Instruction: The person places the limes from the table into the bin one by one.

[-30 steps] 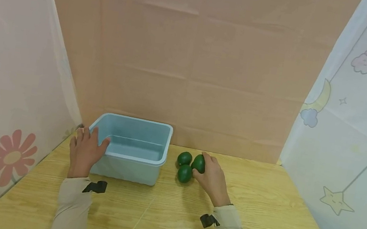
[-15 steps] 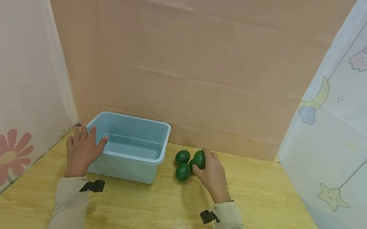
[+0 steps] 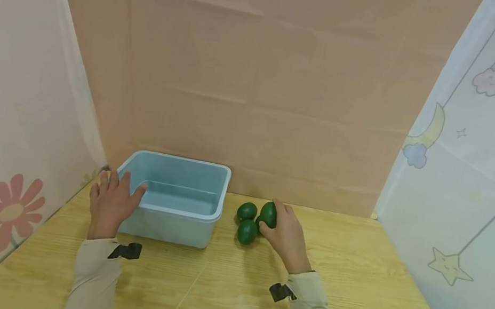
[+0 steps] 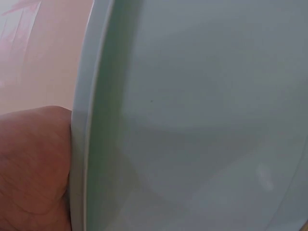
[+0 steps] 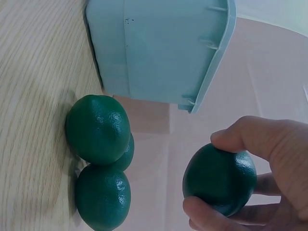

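Observation:
My right hand holds a dark green glossy lime between thumb and fingers, raised off the table. Three more limes sit together on the wood below it: a front one, a back left one, and one mostly hidden under the held lime in the head view. At the left stands a light blue plastic bin, with nothing seen inside. My left hand lies at the bin's front left corner, fingers spread. In the left wrist view, part of that hand lies against the outside of the rim.
The wood-grain table ends at a tan backdrop. White printed sheets stand at the left and right sides. The bin's right wall is close to the limes.
My right hand has lifted its lime a little, uncovering part of another lime beneath. The left hand stays at the bin's corner. The head view has shifted slightly.

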The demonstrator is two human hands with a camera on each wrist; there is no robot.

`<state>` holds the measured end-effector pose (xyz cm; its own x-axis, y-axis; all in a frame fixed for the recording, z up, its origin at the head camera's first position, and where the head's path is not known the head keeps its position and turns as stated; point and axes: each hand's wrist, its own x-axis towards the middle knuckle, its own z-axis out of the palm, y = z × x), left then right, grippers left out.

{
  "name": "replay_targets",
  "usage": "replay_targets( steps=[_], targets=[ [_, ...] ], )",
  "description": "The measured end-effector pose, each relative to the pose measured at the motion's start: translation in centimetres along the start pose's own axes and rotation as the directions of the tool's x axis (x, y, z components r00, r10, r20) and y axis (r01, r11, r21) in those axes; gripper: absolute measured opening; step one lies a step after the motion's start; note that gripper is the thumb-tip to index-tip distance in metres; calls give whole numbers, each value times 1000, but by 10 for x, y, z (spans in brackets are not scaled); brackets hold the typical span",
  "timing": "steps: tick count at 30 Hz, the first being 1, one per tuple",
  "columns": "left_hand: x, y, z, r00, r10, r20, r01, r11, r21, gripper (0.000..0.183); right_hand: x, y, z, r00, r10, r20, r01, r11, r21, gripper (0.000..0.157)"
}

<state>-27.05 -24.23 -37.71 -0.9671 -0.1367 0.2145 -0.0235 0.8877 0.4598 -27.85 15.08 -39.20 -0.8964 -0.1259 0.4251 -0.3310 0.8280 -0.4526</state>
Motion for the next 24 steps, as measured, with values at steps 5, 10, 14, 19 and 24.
replay_targets(
  steps=[5,10,14,19,24],
  targets=[
    [1,1,0,1000,-1,-6,1,1000,10,79,0,1,1,1000,-4,-9,4,1000,-2,68],
    [1,1,1,1000,-2,-3,2,1000,8,80,0,1,2,1000,-4,-19,4,1000,5,68],
    [0,1,1,1000,-8,10,8,1000,5,79,-1,0,2,1000,-10,-28,10,1000,14,68],
    [0,1,1,1000,-9,7,9,1000,5,79,-1,0,3,996,-52,-79,54,998,26,65],
    [0,2,0,1000,-10,8,10,1000,9,80,0,-1,5,990,-76,-121,81,996,38,63]
  ],
)
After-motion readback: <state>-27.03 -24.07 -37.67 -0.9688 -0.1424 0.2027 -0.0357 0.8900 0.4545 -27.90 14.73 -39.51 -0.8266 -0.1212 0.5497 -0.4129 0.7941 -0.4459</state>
